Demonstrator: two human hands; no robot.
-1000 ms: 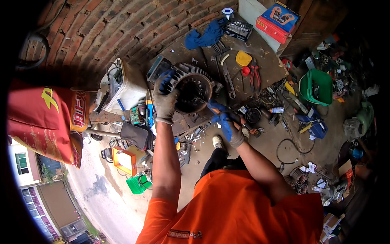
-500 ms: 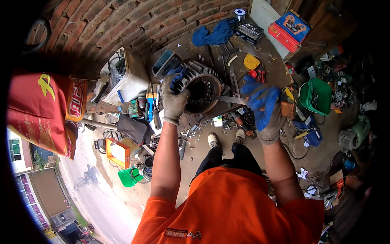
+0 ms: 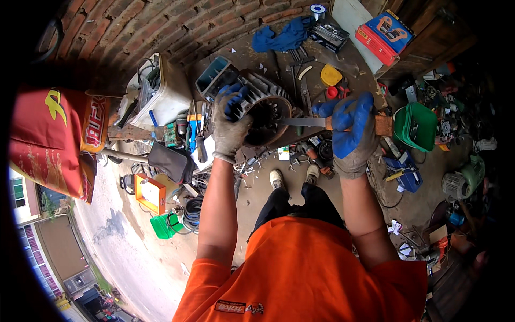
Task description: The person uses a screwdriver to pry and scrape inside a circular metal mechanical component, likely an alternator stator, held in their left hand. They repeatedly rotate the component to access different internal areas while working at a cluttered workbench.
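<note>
An electric motor housing with cooling fins lies on its side on the workbench, its dark round opening toward me. My left hand, in a grey and blue work glove, grips the left side of its rim and fins. In my gloved right hand is a wooden-handled blade, held level and pointing left. The blade's tip reaches the right edge of the opening; whether it touches anything inside cannot be made out. The wooden handle sticks out to the right of my fist.
On the workbench lie a blue cloth, a socket set, a yellow lid and a blue-grey tray. A white bucket stands left. At right are a green bucket and a motor. Scraps litter the floor.
My right hand and the blade have shifted slightly right and up, with the blade turned nearly level. My left hand keeps its hold on the motor housing. The whole view has shifted a little.
</note>
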